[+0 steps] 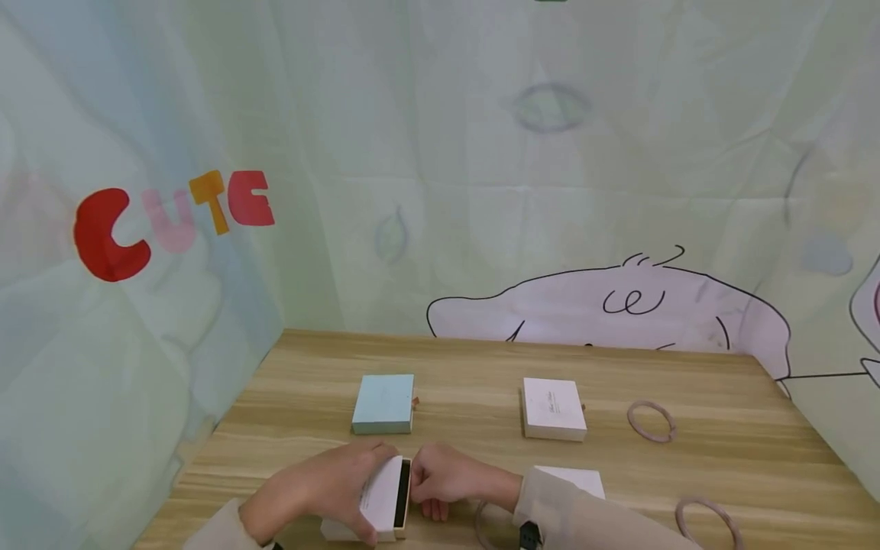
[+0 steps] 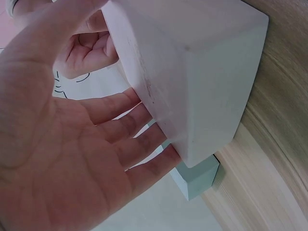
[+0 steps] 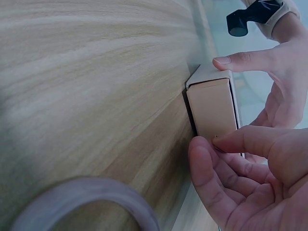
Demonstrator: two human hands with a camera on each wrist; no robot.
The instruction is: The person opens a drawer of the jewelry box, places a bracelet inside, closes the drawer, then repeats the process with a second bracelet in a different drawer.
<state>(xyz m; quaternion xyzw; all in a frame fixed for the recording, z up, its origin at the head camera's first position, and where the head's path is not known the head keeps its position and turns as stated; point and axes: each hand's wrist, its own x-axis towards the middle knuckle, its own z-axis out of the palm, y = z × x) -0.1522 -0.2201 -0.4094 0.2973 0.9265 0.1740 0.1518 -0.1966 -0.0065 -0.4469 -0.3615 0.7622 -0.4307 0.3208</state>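
Note:
A white drawer box (image 1: 380, 493) lies at the front of the table, its inner tray slid out a little on the right so a dark strip of interior shows. My left hand (image 1: 337, 483) grips the outer sleeve, thumb on the near side and fingers along the far side. At the tray's tan front face (image 3: 214, 108), my right hand (image 1: 450, 475) pinches with thumb and forefinger at its lower edge; whatever small tab lies between the fingertips is hidden. Beside the right wrist, a pinkish bangle (image 3: 91, 187) lies on the wood, partly covered by the arm in the head view.
Behind the hands sits a light blue box (image 1: 385, 402) with a small brown tab. A white box (image 1: 553, 409) stands to its right, another white box (image 1: 580, 480) partly behind the right sleeve. Two more bangles (image 1: 656, 439) lie at the right. Printed curtains (image 1: 412, 153) enclose the table.

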